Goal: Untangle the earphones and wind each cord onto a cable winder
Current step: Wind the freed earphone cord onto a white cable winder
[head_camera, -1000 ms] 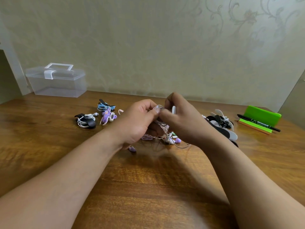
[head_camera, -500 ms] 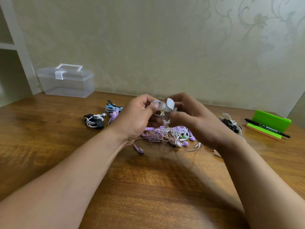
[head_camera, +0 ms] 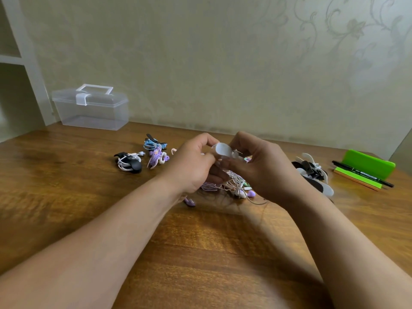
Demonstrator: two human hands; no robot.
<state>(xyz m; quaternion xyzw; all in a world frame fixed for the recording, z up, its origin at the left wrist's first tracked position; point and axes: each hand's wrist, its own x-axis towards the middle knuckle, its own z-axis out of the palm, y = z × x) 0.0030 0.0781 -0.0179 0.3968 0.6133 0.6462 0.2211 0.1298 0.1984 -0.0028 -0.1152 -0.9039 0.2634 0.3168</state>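
Both hands are raised just above the middle of the wooden table (head_camera: 66, 197), working close together. The left hand (head_camera: 191, 166) and the right hand (head_camera: 263, 170) pinch a white cable winder (head_camera: 224, 150) between thumbs and fingertips, each closed on one side of it, with a thin white cord (head_camera: 237, 181) trailing down from it. That cord runs into the tangle of earphones (head_camera: 225, 185) lying on the table directly beneath the hands, a loose heap of purple and white wire with a purple earbud (head_camera: 251, 193) at its right edge and another purple piece (head_camera: 189, 202) poking out near the left wrist. To the left of the hands lie three finished bundles: a white cord on a black winder (head_camera: 130, 164), a purple cord bundle (head_camera: 156, 159) just beside it, and a blue cord bundle (head_camera: 153, 144) behind that. To the right, partly hidden by the right forearm, sits a pile of spare winders (head_camera: 312, 172) in black and white. Further right a green holder (head_camera: 367, 163) rests on the table with a black pen (head_camera: 361, 173) lying in front of it. A clear plastic box (head_camera: 91, 108) with a white latch and handle stands at the back left, against the wall.
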